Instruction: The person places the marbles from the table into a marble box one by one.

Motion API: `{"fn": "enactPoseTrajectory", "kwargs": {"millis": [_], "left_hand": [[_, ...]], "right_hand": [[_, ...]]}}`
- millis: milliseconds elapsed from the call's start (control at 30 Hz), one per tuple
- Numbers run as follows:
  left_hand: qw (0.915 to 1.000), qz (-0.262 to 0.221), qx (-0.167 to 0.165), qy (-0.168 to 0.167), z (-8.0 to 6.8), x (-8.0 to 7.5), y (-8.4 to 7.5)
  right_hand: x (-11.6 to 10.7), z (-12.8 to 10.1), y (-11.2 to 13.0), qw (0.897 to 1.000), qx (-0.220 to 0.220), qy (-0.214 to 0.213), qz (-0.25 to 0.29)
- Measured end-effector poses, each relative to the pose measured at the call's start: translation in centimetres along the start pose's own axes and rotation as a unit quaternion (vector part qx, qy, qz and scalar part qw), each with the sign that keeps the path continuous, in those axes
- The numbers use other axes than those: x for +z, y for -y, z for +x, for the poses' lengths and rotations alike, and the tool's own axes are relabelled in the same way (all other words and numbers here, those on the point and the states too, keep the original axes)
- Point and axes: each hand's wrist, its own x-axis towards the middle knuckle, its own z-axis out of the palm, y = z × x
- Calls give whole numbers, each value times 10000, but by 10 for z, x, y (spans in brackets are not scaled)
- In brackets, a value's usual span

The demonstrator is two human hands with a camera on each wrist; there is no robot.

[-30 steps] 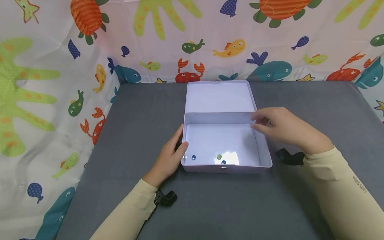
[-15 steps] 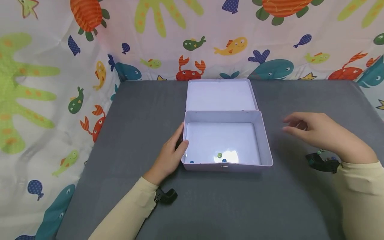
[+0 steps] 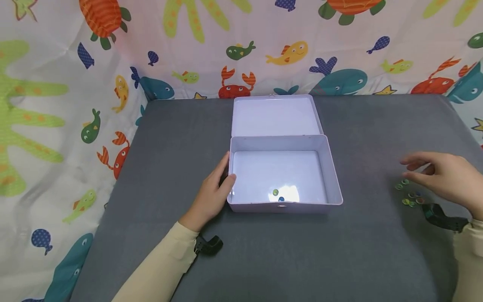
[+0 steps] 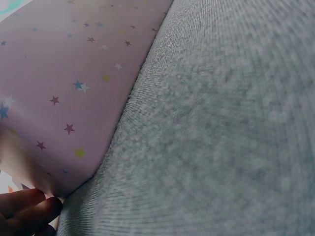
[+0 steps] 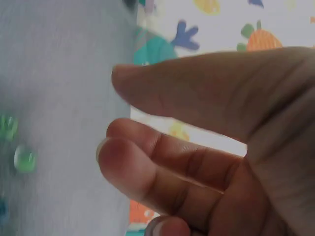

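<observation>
Glass beads (image 3: 409,197) lie loose on the grey mat (image 3: 264,260), just under the right hand (image 3: 447,178), whose fingers hang relaxed and apart, holding nothing. A careless brush could send them rolling away. Left hand (image 3: 211,197) rests against the tin (image 3: 332,176), fingers straight; inside lie two beads (image 3: 278,195)

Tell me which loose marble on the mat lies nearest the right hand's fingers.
The green marble farthest from the person, just under the right hand and its fingers. The other marbles lie closer to the wrist.
</observation>
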Motion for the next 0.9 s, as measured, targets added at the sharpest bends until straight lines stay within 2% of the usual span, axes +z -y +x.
{"fn": "enactPoseTrajectory", "kwargs": {"millis": [133,333,500,900], "left_hand": [[10000,2,-15,3,1,0,0],[10000,19,-32,29,2,0,1],[10000,6,-19,8,1,0,1],[10000,34,-8,16,0,0,0]], "right_hand": [[4,-3,-16,9998,151,-2,-92],[12,0,-31,9979,348,542,-107],[19,1,-36,9958,395,820,18],[28,0,-38,9973,342,656,32]]}}
